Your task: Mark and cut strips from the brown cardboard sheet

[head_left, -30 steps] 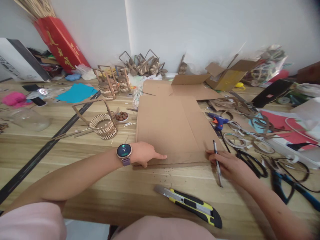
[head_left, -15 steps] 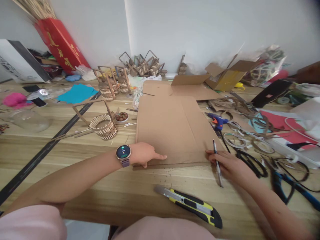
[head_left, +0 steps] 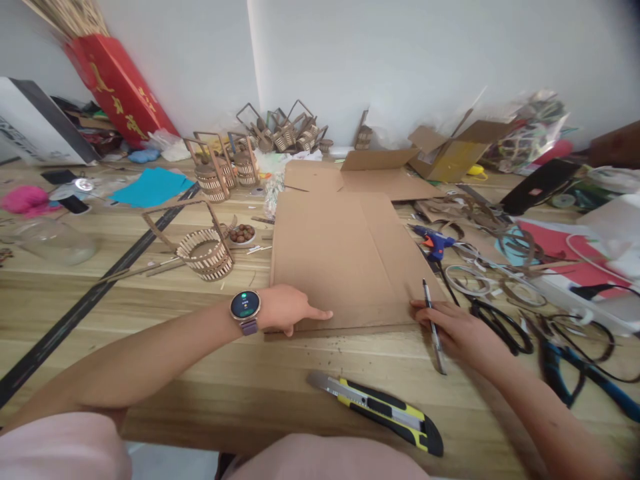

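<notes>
A flat brown cardboard piece (head_left: 340,253) lies on the wooden table in front of me. My left hand (head_left: 290,308) rests at its near left edge, index finger stretched out along the cardboard, nothing held. At the near right corner my right hand (head_left: 443,323) has a pen (head_left: 434,333) between its fingers, and the fingertips touch the cardboard. A yellow and black utility knife (head_left: 380,410), blade out, lies between the cardboard and my body.
On the left stand a slatted basket (head_left: 207,257) and a bowl of brown beads (head_left: 243,235). To the right are a blue glue gun (head_left: 435,243), coiled strips, cables and blue-handled pliers (head_left: 557,370). An open carton (head_left: 455,157) stands behind.
</notes>
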A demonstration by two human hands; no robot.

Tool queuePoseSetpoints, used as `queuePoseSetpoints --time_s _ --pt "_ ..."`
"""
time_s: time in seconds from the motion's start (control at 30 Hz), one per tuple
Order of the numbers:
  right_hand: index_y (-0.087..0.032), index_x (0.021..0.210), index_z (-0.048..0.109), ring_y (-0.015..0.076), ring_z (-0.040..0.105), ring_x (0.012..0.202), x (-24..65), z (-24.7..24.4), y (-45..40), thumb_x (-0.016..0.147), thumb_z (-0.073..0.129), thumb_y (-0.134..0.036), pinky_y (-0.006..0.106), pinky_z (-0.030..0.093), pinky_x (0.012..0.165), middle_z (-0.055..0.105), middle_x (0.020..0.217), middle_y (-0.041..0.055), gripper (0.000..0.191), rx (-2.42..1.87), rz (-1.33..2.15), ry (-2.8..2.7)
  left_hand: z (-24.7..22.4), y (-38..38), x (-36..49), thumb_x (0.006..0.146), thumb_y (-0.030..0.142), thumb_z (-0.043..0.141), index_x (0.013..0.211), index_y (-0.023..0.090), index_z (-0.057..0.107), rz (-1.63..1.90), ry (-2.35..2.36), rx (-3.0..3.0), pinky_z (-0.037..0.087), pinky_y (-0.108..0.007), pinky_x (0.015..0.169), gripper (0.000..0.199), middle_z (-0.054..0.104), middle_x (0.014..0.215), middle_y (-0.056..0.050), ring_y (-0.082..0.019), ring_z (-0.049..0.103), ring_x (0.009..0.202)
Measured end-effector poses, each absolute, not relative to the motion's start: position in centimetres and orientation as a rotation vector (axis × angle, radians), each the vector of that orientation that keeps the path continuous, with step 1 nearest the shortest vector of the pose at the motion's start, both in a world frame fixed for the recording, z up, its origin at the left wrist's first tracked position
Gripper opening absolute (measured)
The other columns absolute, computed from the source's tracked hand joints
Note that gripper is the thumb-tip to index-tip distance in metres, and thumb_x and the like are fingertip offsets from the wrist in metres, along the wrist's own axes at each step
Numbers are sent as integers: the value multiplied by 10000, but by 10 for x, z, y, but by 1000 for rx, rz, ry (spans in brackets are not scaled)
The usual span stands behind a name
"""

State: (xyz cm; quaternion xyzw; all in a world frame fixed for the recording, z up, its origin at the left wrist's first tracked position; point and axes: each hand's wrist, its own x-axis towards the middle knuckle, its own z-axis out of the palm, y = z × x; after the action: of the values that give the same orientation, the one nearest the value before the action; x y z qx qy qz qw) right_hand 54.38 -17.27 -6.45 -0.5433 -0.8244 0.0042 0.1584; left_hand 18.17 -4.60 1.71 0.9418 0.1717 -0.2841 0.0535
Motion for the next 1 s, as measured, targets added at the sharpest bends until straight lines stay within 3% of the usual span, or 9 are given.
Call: queuePoseSetpoints --time_s 0.27,0.5,1.0 --pt "-252 880 668 264 722 1009 545 -66 -173 874 471 -123 402 599 816 760 1145 88 236 -1580 18 -2364 10 -48 180 790 216 781 1565 397 334 -799 516 2906 427 -258 607 913 723 976 -74 -253 687 821" --pt "-244 903 677 268 714 1058 544 -65 -173 868 461 -113 418 599 849 751 1176 100 255 -1577 19 -2386 13 -51 182 841 203 699 1598 380 252 -884 510 2901 431 -264 620 897 720 1054 -100 -250 685 849" --pt "-259 892 684 267 710 1069 546 -69 -173 869 478 -130 423 595 856 752 1180 83 245 -1579 36 -2345 9 -51 181 800 169 701 1570 397 329 -810 537 2915 419 -270 579 885 723 971 -88 -260 683 776"
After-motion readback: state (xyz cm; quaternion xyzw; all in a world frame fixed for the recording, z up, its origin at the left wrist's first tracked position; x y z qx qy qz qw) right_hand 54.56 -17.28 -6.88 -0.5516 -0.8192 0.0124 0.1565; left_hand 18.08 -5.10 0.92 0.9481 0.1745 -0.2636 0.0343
